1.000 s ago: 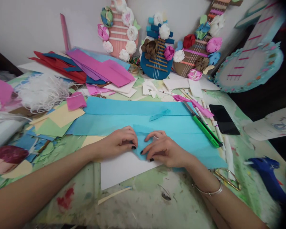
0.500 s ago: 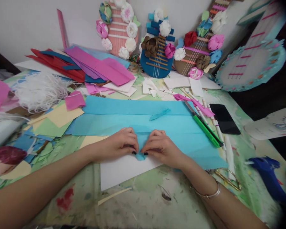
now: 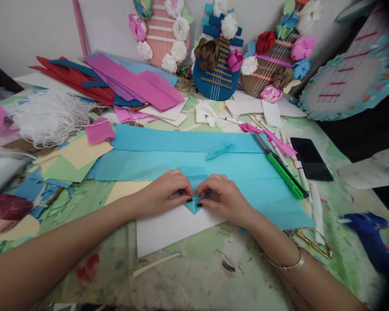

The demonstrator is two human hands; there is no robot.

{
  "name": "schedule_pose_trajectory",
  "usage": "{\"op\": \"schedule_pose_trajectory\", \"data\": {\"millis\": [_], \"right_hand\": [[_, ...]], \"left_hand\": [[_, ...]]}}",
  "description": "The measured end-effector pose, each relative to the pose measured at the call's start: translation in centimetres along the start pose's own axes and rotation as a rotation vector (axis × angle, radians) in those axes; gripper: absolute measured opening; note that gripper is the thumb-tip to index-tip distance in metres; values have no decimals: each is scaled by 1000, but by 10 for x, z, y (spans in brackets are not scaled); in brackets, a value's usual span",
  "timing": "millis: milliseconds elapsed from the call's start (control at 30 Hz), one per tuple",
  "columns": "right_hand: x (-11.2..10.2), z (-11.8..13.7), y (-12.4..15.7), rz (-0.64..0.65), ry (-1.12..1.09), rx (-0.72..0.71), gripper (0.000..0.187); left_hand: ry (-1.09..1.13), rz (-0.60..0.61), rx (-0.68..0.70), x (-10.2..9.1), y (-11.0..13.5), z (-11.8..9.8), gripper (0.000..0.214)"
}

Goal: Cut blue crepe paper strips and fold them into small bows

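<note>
My left hand [image 3: 167, 192] and my right hand [image 3: 222, 196] meet at the middle of the table, fingertips pinching a small folded piece of light blue tissue paper [image 3: 193, 204]. The piece rests on a white sheet [image 3: 168, 231] at the near edge of a large light blue tissue sheet [image 3: 188, 162]. Both hands are closed on the piece, thumbs nearly touching. A silver bangle [image 3: 290, 263] circles my right wrist.
A green utility knife [image 3: 287, 177] and paper sticks lie right of the blue sheet, beside a black phone [image 3: 311, 159]. Gold scissors [image 3: 311, 244] and a blue glue gun [image 3: 369, 239] lie near right. Pink and red paper stacks [image 3: 132, 84], white shreds [image 3: 50, 116], flower-covered cardboard guitars [image 3: 217, 65] behind.
My hands have drawn together and pinched the small blue piece into a tighter pointed fold; the view has shifted slightly downward.
</note>
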State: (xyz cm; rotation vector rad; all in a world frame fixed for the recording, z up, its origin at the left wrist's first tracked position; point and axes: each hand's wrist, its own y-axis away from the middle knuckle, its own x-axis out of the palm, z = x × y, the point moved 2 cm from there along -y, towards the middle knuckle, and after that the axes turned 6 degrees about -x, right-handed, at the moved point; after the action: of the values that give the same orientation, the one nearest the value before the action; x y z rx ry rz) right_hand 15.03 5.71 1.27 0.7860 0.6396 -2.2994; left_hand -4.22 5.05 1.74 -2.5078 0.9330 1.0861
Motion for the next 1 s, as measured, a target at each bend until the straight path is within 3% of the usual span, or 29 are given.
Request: {"op": "schedule_pose_trajectory", "data": {"millis": [433,700,867,1000], "right_hand": [[-4,0,1,-18,-41,-52,16],[-1,3,4,-42,43,-212,17],[0,1,3,-57,34,-176,18],[0,1,3,-60,52,-112,16]], "left_hand": [[-77,-56,72,3,-1,1,16],[-76,-32,67,3,-1,3,18],[-81,-36,63,3,-2,3,16],[-68,-44,-36,3,-2,2,9]]}}
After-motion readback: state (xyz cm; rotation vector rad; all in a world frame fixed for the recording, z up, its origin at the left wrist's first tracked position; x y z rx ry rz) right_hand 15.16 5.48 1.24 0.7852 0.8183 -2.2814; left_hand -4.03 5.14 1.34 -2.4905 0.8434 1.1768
